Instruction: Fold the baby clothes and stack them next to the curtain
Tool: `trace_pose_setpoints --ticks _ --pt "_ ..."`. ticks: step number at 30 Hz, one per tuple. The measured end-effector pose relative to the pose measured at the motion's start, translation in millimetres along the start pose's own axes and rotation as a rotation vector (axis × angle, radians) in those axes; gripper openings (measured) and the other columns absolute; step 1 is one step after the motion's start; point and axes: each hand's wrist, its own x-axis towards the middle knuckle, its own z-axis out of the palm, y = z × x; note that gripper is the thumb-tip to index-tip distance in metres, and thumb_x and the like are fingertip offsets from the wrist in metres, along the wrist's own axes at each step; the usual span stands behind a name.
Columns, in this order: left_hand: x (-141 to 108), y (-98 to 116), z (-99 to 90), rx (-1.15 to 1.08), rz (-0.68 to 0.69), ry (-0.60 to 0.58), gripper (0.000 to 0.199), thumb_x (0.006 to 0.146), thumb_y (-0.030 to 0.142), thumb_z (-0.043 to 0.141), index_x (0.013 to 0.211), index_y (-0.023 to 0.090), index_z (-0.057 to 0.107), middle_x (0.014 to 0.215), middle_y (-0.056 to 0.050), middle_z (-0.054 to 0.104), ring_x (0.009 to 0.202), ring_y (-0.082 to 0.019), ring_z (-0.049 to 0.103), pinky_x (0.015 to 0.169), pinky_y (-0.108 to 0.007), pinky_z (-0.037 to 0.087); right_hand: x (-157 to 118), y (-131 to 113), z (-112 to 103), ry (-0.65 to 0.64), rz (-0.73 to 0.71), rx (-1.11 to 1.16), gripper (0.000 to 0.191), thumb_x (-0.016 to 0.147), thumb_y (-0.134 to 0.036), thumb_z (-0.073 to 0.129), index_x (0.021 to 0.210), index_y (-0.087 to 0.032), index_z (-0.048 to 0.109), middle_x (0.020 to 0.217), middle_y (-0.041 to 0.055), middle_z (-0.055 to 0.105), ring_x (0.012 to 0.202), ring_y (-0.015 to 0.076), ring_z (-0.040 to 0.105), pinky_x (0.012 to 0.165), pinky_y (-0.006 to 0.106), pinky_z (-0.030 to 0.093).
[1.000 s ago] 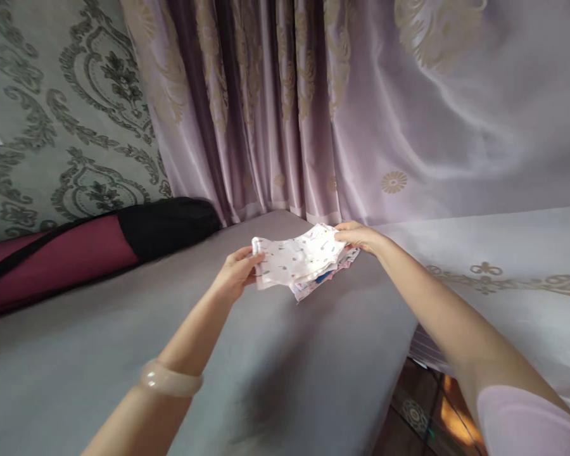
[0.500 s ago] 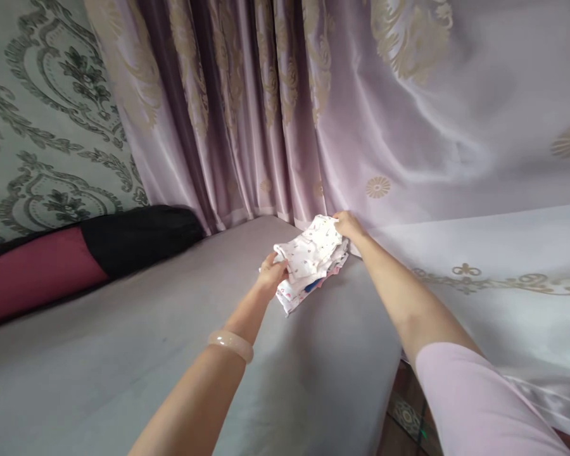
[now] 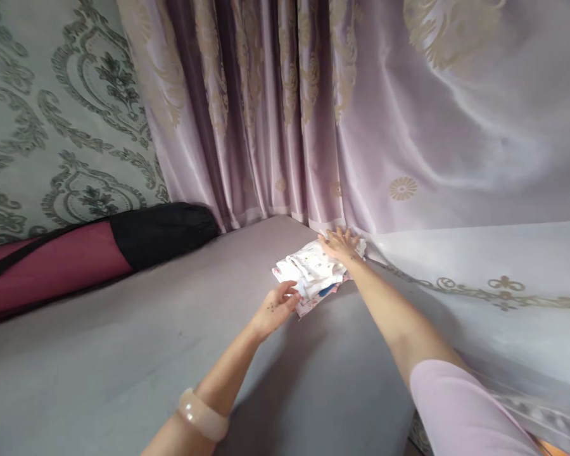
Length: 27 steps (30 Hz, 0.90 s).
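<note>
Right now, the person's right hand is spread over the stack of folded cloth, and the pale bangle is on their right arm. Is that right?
Not quite: the head view shows the pale bangle on the left arm. The right hand is indeed spread over the stack of folded cloth.

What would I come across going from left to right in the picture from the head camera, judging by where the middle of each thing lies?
Red-and-black bag, bracelet, left hand, pile of patterned cloth, right hand, pale pink sleeve.
</note>
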Motion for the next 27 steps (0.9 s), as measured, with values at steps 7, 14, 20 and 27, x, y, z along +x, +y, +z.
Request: trace_pose_setpoints --ticks 7,14,20,27 --pt "-69 -50 -104.2 0.580 -0.005 0.316 0.042 0.084 0.044 0.044 0.115 0.018 0.056 0.116 -0.014 0.064 0.106 -0.026 0.062 0.091 -0.039 0.049 7 16 9 -0.110 0.035 0.032 0.074 0.090 -0.068 0.010 0.147 -0.027 0.036 0.155 0.0100 0.026 0.141 0.0414 0.016 0.108 0.066 0.005" --pt "-167 -95 -201.5 1.142 -0.194 0.551 0.064 0.085 0.055 0.029 0.127 0.012 0.052 0.134 -0.018 0.053 0.121 -0.034 0.053 0.104 -0.048 0.038 -6 -4 -5 -0.074 -0.020 0.090 0.076 0.091 -0.069 0.014 0.151 -0.024 0.026 0.159 0.0121 0.015 0.143 0.0400 0.007 0.110 0.062 0.010" --pt "-186 -98 -200.4 1.319 -0.316 0.540 0.065 0.091 0.046 0.019 0.138 0.010 0.045 0.145 -0.016 0.044 0.137 -0.029 0.037 0.112 -0.048 0.025 -44 -50 5 -0.110 -0.269 0.080 0.073 0.091 -0.068 0.018 0.149 -0.027 0.029 0.159 0.0123 0.014 0.143 0.0412 0.004 0.108 0.067 0.004" --pt "-179 -74 -182.6 1.243 -0.355 0.569 0.058 0.095 0.041 0.025 0.139 0.008 0.044 0.148 -0.018 0.040 0.139 -0.029 0.033 0.113 -0.047 0.023 -54 -49 29 0.046 -0.376 -0.103 0.068 0.089 -0.064 0.020 0.136 -0.026 0.051 0.146 0.0132 0.041 0.137 0.0433 0.022 0.100 0.073 0.015"
